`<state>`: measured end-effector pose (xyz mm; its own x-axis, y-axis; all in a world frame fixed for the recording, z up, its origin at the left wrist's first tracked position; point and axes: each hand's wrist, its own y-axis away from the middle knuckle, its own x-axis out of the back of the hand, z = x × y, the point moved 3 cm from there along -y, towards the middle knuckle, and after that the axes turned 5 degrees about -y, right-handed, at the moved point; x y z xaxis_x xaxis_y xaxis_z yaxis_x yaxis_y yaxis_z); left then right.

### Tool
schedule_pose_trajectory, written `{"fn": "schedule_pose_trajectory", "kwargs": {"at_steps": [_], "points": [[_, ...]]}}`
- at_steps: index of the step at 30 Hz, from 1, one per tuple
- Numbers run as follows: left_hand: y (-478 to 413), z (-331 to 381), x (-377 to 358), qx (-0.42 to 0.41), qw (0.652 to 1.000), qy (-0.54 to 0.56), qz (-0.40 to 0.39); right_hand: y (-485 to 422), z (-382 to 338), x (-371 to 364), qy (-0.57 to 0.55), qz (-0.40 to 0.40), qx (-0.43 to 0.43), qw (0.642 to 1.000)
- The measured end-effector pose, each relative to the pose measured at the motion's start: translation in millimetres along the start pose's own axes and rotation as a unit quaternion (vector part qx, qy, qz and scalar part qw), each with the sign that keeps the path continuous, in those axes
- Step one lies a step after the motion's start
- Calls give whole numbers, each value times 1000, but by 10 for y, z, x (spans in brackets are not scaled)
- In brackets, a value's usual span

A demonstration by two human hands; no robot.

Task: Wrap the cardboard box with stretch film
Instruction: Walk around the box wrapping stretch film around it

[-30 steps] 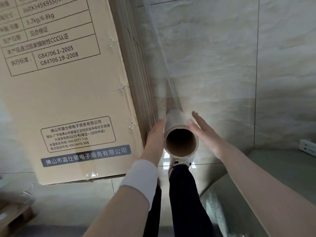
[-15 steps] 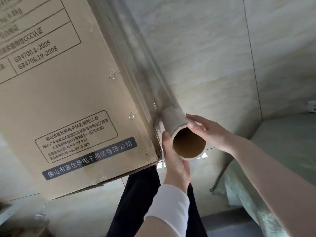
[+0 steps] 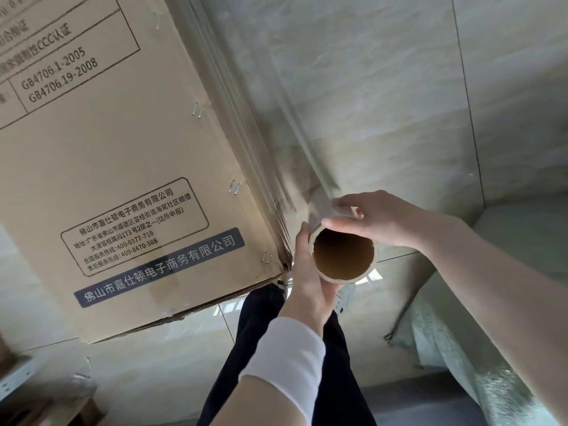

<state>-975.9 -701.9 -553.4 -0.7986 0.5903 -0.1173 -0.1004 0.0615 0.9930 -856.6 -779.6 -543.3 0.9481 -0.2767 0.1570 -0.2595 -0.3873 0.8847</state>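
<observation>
We've got left hand (image 3: 309,273) and right hand (image 3: 379,222) fingers clenched round the film roll (image 3: 321,206), whose core looks stiff but film flimsy.

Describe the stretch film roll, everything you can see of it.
The stretch film roll points its open end at the camera: a hollow brown cardboard core under thin, glossy clear film. It is held beside a corner of the cardboard box. The left hand holds it from below, the right hand grips its top rim. Film runs taut from it along the box's edge.
</observation>
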Motion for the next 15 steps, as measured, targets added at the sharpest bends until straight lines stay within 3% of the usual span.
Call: {"fn": "schedule_pose_trajectory", "kwargs": {"at_steps": [4, 9, 12, 15], "points": [[57, -100, -48, 7, 998, 50, 28, -41, 99, -58, -25, -30, -9, 999], [65, -137, -2, 14, 997, 68, 36, -80, 163, -172, -39, 3, -11, 999], [74, 9, 10, -4, 994, -54, 91, -4, 338, -261, -164, -11, -9, 986], [71, 302, -71, -84, 951, -265, 134, 97, 494, -428, -275, -9, 8, 961]]}}
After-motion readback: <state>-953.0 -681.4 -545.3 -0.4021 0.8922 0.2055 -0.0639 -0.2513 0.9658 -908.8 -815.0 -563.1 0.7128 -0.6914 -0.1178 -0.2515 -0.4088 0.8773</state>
